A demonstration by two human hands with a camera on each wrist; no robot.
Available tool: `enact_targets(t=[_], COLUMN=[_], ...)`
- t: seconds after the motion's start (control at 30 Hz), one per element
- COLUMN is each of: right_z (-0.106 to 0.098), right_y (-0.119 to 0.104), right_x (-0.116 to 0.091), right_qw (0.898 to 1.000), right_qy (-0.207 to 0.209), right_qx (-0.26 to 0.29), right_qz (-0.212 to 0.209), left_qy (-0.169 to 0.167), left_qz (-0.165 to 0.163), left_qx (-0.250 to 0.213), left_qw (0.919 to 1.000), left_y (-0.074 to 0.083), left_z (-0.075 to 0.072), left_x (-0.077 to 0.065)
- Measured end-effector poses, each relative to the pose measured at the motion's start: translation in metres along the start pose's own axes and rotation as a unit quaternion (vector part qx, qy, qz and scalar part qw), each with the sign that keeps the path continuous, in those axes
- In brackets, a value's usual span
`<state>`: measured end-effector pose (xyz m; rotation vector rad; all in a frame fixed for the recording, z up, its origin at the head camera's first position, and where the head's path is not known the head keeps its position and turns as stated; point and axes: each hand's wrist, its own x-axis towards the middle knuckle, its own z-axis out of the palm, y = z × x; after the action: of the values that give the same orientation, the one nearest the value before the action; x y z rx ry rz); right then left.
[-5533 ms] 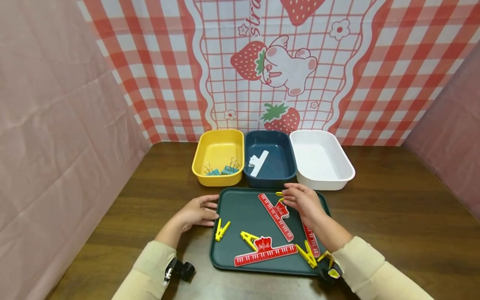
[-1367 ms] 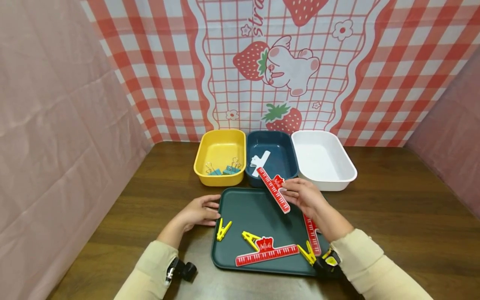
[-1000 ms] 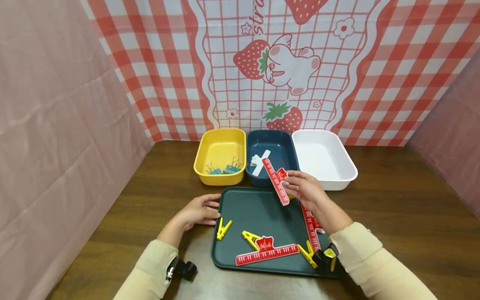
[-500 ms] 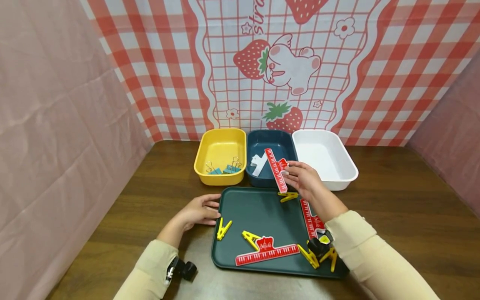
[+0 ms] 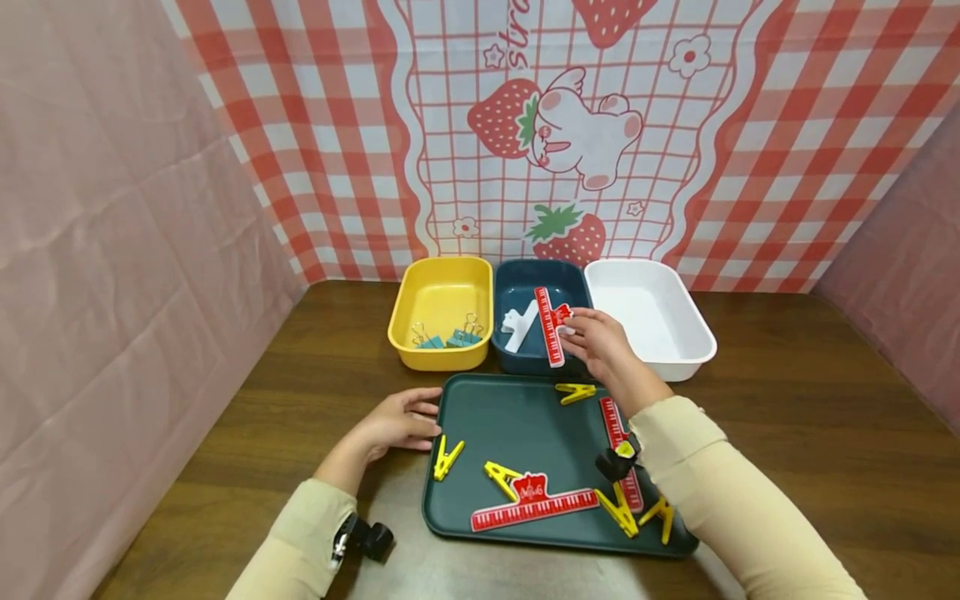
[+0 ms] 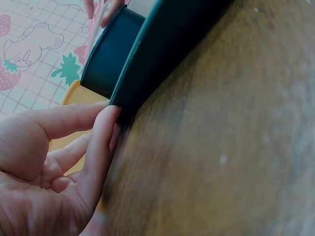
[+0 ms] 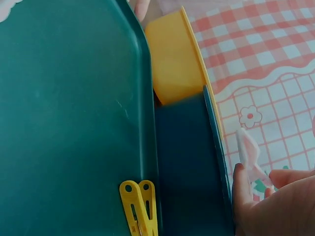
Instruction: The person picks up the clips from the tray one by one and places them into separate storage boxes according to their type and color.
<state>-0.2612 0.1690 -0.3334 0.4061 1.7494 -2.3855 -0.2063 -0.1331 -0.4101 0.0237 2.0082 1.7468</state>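
Note:
In the head view my right hand (image 5: pixel 600 343) pinches a red clip with a piano-key bar (image 5: pixel 550 329) by its handle, over the front of the dark blue bin (image 5: pixel 573 283). A white clip (image 5: pixel 519 325) lies inside that bin. In the right wrist view only the clip's pale back (image 7: pixel 248 150) shows beside the right fingers. My left hand (image 5: pixel 395 423) is at the left rim of the dark green tray (image 5: pixel 517 417); the left wrist view shows its thumb and a finger (image 6: pixel 101 142) pinching the rim. On the tray lie more red clips (image 5: pixel 534 504) and several yellow clothespins (image 5: pixel 576 393).
A yellow bin (image 5: pixel 438 292) with teal binder clips (image 5: pixel 465 337) stands left of the blue bin. The white bin (image 5: pixel 648 317) is on its right. Behind them hangs a strawberry-print cloth (image 5: pixel 555 125). The right forearm passes over the tray's right side.
My right hand has picked the red clip off the tray and carried it up and forward over the blue bin, turning it more upright. The left hand stays at the tray's rim.

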Motion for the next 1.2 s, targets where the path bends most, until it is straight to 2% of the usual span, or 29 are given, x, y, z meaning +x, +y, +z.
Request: enact_targets(t=[0.27,0.53,0.73,0.93,1.07,1.2], right_z=[0.009,0.013,0.004,-0.005,-0.012,-0.018], right_y=[0.002,0.002,-0.001,-0.003,-0.003,-0.001], right_x=[0.017,0.030,0.026,0.019,0.013,0.005], right_qw=[0.999,0.999,0.999,0.996,0.995,0.995], right_qy=[0.038,-0.001,-0.002,-0.039,-0.056,-0.071], right_qx=[-0.001,0.008,0.036,0.074,0.081,0.066], right_qz=[0.012,0.039,0.039,0.018,0.012,0.000], left_qy=[-0.001,-0.008,-0.009,-0.003,-0.001,0.001], left_qz=[0.001,0.010,0.013,0.008,0.010,0.010], left_qx=[-0.001,-0.007,-0.005,-0.006,-0.007,-0.004], left_qw=[1.0000,0.9999,0.9999,0.9999,0.9999,0.9999], left_y=[0.000,-0.002,-0.003,-0.003,-0.003,-0.003], left_z=[0.001,0.002,0.003,0.003,0.001,-0.001], left_x=[0.000,0.001,0.002,0.003,0.003,0.002])
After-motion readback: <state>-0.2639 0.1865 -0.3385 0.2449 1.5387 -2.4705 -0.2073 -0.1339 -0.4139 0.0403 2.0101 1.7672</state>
